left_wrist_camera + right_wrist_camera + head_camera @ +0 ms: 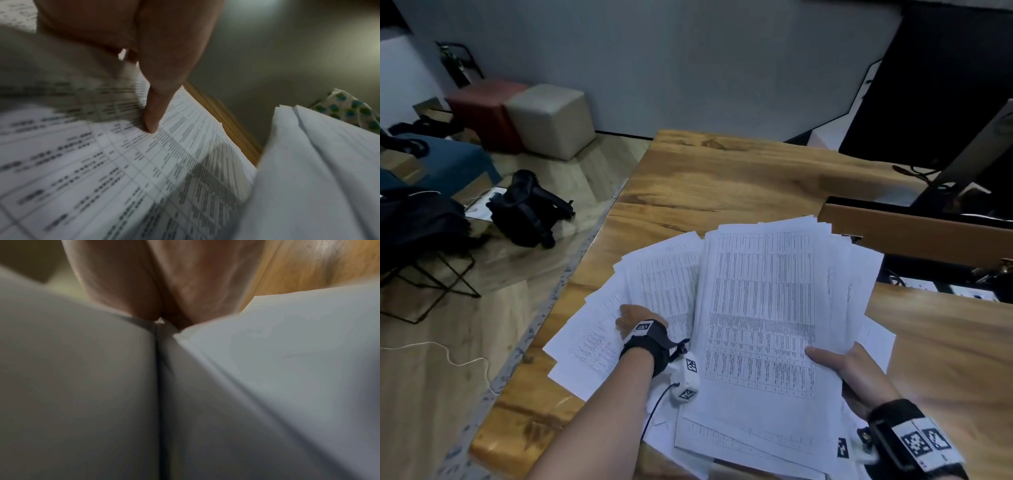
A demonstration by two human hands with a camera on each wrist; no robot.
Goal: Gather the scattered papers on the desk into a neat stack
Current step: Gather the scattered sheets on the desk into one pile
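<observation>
White printed sheets lie fanned and overlapping on the wooden desk [722, 178]. My right hand [839, 370] grips the near right edge of a thick bundle of papers [760, 308], thumb on top, fingers hidden beneath. In the right wrist view blurred papers [267, 386] fill the frame below my right hand [164, 288]. My left hand [633, 322] lies on the loose sheets [592, 342] to the left, its fingers hidden under an overlapping sheet. In the left wrist view one straight finger of my left hand [151, 126] presses a tabled sheet [123, 178]; the held bundle [318, 178] rises at right.
The desk's left edge [585, 253] drops to a floor holding a black bag [527, 209], a beige stool [551, 120] and a red stool [482, 109]. A wooden rail [911, 233], cables and a dark monitor [935, 85] stand at the back right.
</observation>
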